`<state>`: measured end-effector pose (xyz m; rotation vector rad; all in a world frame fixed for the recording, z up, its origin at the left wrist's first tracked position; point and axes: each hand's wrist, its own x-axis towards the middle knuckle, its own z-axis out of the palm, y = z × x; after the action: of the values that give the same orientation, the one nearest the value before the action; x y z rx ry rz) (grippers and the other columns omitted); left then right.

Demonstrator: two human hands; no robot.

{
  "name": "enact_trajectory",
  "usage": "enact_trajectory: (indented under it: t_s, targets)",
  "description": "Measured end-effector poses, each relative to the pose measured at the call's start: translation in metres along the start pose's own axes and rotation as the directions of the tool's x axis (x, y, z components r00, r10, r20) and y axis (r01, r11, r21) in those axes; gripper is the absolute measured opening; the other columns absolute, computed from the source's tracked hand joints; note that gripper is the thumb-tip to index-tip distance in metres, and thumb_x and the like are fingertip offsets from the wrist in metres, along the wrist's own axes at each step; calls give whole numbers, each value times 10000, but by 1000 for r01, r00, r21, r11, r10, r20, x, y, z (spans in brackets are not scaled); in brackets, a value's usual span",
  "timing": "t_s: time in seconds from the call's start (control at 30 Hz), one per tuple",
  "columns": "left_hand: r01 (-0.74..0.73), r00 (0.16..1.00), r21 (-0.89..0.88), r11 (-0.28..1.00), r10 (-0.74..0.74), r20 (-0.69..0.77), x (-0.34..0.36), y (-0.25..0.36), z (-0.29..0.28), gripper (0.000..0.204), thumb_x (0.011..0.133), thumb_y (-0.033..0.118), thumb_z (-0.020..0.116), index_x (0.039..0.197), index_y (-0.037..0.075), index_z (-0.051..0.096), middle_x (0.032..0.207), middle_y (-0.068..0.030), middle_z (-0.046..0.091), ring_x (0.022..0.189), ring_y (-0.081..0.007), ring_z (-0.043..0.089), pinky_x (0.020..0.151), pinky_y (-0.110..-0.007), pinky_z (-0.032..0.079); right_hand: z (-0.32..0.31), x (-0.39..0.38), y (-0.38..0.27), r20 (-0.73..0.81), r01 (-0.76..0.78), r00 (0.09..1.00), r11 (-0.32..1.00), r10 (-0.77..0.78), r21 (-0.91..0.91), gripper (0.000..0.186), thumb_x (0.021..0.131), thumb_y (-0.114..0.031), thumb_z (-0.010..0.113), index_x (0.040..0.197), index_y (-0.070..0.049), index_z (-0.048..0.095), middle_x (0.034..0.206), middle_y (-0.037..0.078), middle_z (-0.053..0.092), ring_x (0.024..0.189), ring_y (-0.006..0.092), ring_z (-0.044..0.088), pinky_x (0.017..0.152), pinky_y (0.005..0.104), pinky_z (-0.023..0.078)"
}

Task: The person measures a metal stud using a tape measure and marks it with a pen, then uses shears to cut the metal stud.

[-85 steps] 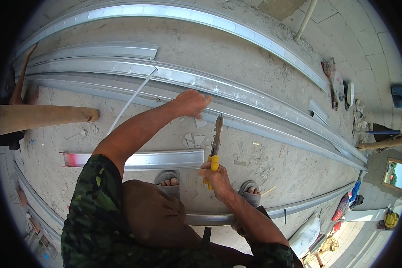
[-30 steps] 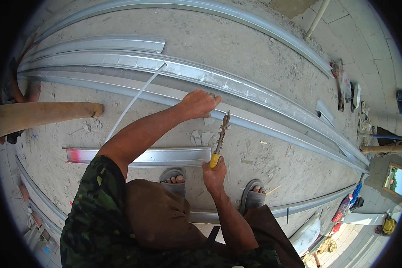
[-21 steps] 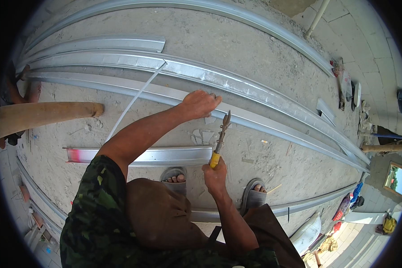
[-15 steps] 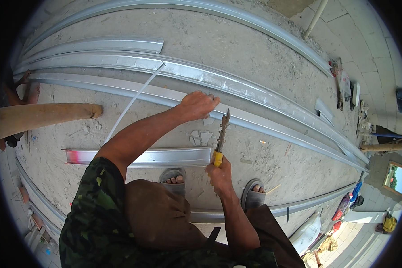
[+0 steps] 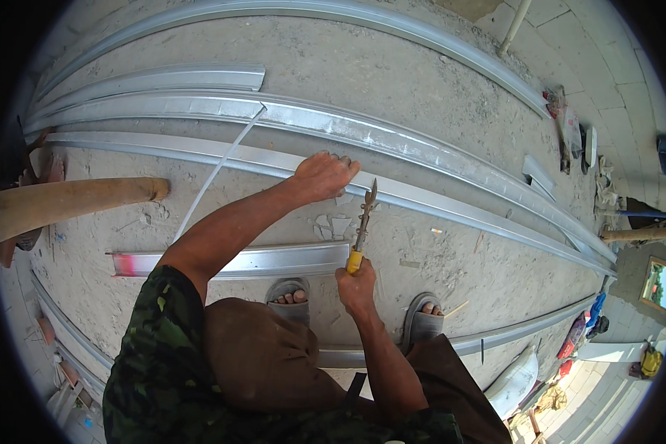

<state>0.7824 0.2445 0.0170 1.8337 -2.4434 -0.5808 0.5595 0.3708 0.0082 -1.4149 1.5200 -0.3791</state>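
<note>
My left hand (image 5: pixel 325 176) is closed over a long silver metal channel (image 5: pixel 192 148) lying across the floor in front of me. In my right hand (image 5: pixel 357 285) is a pair of metal snips (image 5: pixel 365 213) with yellow grips. Their jaws point away from me, and the tip stands close to the channel's near edge, just right of my left hand. Whether the jaws touch the metal, I cannot tell. Nearer my feet lies a short channel piece (image 5: pixel 288 260) with a red-marked left end.
Beyond are another long channel (image 5: pixel 422 144) and a far curved-looking one (image 5: pixel 311 7). A thin strip (image 5: pixel 218 170) slants beneath my left arm. At left, another person's hand (image 5: pixel 41 138) is by the channel's end, near a wooden pole (image 5: pixel 89 194). Broken shards (image 5: pixel 333 226) litter the concrete.
The snips and my right hand have shifted slightly left and down. My left hand keeps its hold on the channel. The view has tilted a little.
</note>
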Motion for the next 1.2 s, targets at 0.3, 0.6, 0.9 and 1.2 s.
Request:
enact_trajectory:
  t_s: [0.3, 0.6, 0.9, 1.2]
  targets:
    - [-128, 857, -226, 966, -7, -516, -50, 30, 1, 698, 697, 318, 824, 1219, -18, 504, 1175, -212, 569, 1154, -364, 532, 965, -450, 456, 9, 2, 9, 13, -69, 998, 996, 69, 54, 220, 689, -31, 620, 889, 54, 584, 929, 259, 571, 824, 424, 576, 764, 470, 475]
    - [457, 799, -886, -75, -403, 446, -64, 131, 36, 768, 722, 437, 768, 1178, -113, 488, 1051, -269, 601, 973, -348, 622, 837, -404, 499, 6, -1, -4, 26, 52, 998, 972, -59, 229, 314, 813, -89, 649, 1074, 52, 542, 952, 157, 664, 881, 243, 657, 776, 347, 498]
    - [532, 753, -834, 148, -534, 385, -50, 124, 61, 440, 715, 335, 655, 894, -63, 602, 791, -221, 651, 781, -355, 652, 721, -431, 497, -1, -19, -29, -149, -97, 984, 995, 98, 15, 540, 772, -132, 684, 1184, 110, 431, 954, 251, 639, 884, 342, 654, 784, 394, 491]
    - [479, 746, -870, -113, -470, 472, -51, 132, 47, 512, 732, 390, 729, 941, -47, 565, 788, -125, 591, 744, -236, 590, 701, -384, 483, -10, -18, -17, 105, -266, 960, 962, 260, 51, 503, 769, -159, 673, 1147, 98, 464, 988, 297, 632, 959, 425, 636, 811, 449, 487]
